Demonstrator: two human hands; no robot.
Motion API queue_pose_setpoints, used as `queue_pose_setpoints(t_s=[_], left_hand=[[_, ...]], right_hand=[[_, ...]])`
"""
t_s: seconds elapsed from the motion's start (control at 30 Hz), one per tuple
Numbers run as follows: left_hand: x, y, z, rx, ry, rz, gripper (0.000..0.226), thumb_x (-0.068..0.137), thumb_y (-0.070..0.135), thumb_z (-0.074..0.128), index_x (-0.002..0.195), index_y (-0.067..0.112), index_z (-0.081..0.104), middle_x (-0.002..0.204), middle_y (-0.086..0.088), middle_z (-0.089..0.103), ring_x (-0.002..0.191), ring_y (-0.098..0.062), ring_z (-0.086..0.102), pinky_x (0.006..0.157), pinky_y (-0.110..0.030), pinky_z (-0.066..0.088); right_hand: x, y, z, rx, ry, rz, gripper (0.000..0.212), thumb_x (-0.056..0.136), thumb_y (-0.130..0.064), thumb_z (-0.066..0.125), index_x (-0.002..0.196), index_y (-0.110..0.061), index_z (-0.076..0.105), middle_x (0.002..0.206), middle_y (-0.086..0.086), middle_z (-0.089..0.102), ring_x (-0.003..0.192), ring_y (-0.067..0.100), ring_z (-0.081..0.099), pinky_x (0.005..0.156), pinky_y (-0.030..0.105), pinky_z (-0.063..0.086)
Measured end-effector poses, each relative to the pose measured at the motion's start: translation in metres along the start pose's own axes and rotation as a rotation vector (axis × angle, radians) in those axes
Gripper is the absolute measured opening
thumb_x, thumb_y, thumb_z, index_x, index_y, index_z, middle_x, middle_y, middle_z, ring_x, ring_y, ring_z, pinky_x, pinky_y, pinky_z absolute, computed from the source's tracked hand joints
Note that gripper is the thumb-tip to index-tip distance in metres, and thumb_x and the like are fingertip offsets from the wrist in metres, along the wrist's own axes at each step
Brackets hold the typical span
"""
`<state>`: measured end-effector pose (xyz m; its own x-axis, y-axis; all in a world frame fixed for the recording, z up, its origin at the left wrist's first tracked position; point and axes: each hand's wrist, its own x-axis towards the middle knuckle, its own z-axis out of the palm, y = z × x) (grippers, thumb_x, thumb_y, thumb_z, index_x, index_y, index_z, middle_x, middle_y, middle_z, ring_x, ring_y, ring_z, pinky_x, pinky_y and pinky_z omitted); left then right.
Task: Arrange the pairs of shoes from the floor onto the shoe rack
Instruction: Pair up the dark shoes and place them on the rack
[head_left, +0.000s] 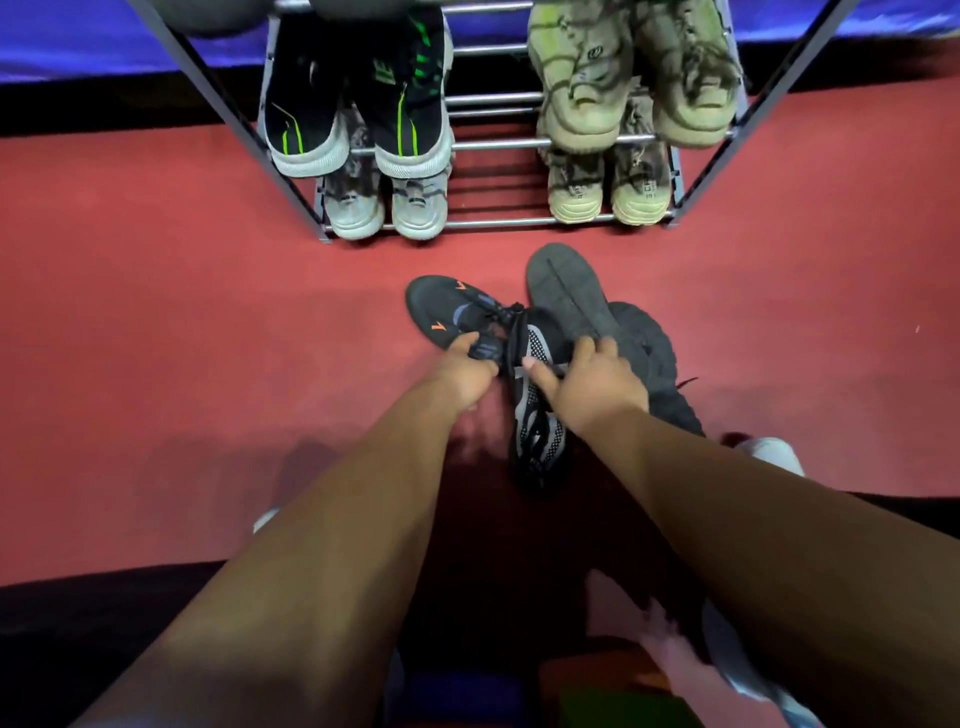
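Observation:
On the red floor in front of the shoe rack (498, 223) lies a black sneaker with orange marks (441, 306); my left hand (462, 369) grips it at the tongue and laces. My right hand (587, 379) holds a black and grey mesh sneaker (535, 426) by its collar. Beside it a dark shoe lies sole up (566, 291), with another dark shoe (654, 353) behind my right wrist. The rack holds a black and green pair (358, 104), an olive pair (639, 83), a grey pair (384, 208) and a tan pair (608, 192).
A white shoe (774, 452) shows to the right of my right forearm. A blue surface (78, 41) runs behind the rack. The rack's slanted side legs (228, 104) frame it. Bare metal rods (493, 145) show in the middle of both shelves.

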<state>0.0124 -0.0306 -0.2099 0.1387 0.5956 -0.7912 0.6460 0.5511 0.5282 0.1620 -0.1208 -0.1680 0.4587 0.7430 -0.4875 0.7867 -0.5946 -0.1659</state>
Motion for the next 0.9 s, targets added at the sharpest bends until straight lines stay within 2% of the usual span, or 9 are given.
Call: queue_pose_setpoints(t_s=[0.1, 0.2, 0.3, 0.37, 0.53, 0.6, 0.67, 0.73, 0.9], left_hand=[[0.008, 0.003, 0.003, -0.257, 0.023, -0.085, 0.046, 0.100, 0.019, 0.065, 0.142, 0.029, 0.050, 0.134, -0.004, 0.062, 0.119, -0.028, 0.063, 0.099, -0.043, 0.057], [0.017, 0.006, 0.003, -0.543, 0.028, -0.186, 0.024, 0.100, 0.019, 0.066, 0.123, 0.020, 0.058, 0.135, -0.008, 0.064, 0.114, -0.024, 0.062, 0.094, -0.037, 0.054], [0.019, 0.006, 0.004, -0.769, 0.025, -0.241, 0.003, 0.104, 0.018, 0.062, 0.107, 0.018, 0.063, 0.129, -0.006, 0.064, 0.109, -0.020, 0.064, 0.091, -0.034, 0.050], [0.019, 0.005, 0.005, -0.837, 0.005, -0.244, 0.009, 0.106, 0.019, 0.059, 0.097, 0.021, 0.063, 0.112, 0.001, 0.065, 0.093, -0.011, 0.063, 0.086, -0.030, 0.050], [0.024, 0.011, 0.002, -0.845, -0.071, -0.228, 0.016, 0.106, 0.018, 0.056, 0.092, 0.020, 0.064, 0.090, 0.007, 0.063, 0.081, -0.008, 0.057, 0.077, -0.026, 0.049], [0.022, 0.019, 0.004, -0.800, -0.074, -0.228, 0.012, 0.105, 0.020, 0.059, 0.095, 0.020, 0.065, 0.091, 0.008, 0.062, 0.082, -0.007, 0.057, 0.083, -0.027, 0.049], [0.021, 0.024, 0.008, -0.670, -0.050, -0.226, 0.005, 0.103, 0.025, 0.062, 0.106, 0.022, 0.066, 0.098, 0.009, 0.063, 0.086, -0.007, 0.056, 0.078, -0.026, 0.047], [0.020, 0.028, 0.012, -0.593, -0.023, -0.211, 0.012, 0.103, 0.027, 0.061, 0.114, 0.025, 0.064, 0.102, 0.009, 0.065, 0.087, -0.006, 0.055, 0.072, -0.026, 0.044], [0.020, 0.032, 0.008, -0.469, -0.007, -0.202, 0.039, 0.101, 0.053, 0.057, 0.124, 0.023, 0.065, 0.114, 0.007, 0.065, 0.111, -0.013, 0.060, 0.095, -0.037, 0.046]], right_hand=[[0.018, 0.020, -0.012, -0.028, 0.147, 0.047, 0.067, 0.101, -0.059, 0.047, 0.138, -0.003, 0.050, 0.140, 0.021, 0.047, 0.128, 0.043, 0.048, 0.104, 0.050, 0.043], [0.037, 0.039, -0.020, 0.043, 0.076, 0.147, 0.062, 0.092, -0.041, 0.064, 0.139, -0.004, 0.048, 0.141, 0.018, 0.047, 0.131, 0.041, 0.045, 0.108, 0.046, 0.039], [0.046, 0.044, -0.024, 0.035, -0.024, 0.191, 0.068, 0.090, -0.039, 0.066, 0.145, -0.005, 0.047, 0.146, 0.018, 0.049, 0.137, 0.041, 0.044, 0.110, 0.047, 0.041], [0.050, 0.045, -0.019, 0.082, -0.087, 0.209, 0.069, 0.083, -0.045, 0.063, 0.143, -0.011, 0.055, 0.143, 0.018, 0.055, 0.133, 0.042, 0.050, 0.110, 0.046, 0.047], [0.053, 0.051, -0.008, 0.230, -0.213, 0.256, 0.091, 0.054, -0.055, 0.075, 0.135, -0.017, 0.061, 0.140, 0.016, 0.060, 0.130, 0.040, 0.056, 0.106, 0.046, 0.051], [0.044, 0.045, -0.015, 0.314, -0.228, 0.229, 0.081, 0.055, -0.052, 0.081, 0.128, -0.026, 0.058, 0.140, 0.015, 0.054, 0.131, 0.041, 0.052, 0.108, 0.050, 0.048], [0.042, 0.039, -0.015, 0.358, -0.233, 0.158, 0.055, 0.059, -0.049, 0.083, 0.102, -0.035, 0.052, 0.125, 0.009, 0.050, 0.120, 0.040, 0.053, 0.105, 0.051, 0.048], [0.041, 0.035, -0.014, 0.340, -0.249, 0.063, 0.048, 0.068, -0.046, 0.084, 0.090, -0.033, 0.043, 0.110, 0.003, 0.047, 0.110, 0.038, 0.054, 0.100, 0.051, 0.049], [0.041, 0.038, -0.017, 0.363, -0.233, -0.050, 0.048, 0.078, -0.039, 0.087, 0.095, -0.027, 0.044, 0.105, 0.004, 0.049, 0.097, 0.034, 0.058, 0.078, 0.038, 0.048]])
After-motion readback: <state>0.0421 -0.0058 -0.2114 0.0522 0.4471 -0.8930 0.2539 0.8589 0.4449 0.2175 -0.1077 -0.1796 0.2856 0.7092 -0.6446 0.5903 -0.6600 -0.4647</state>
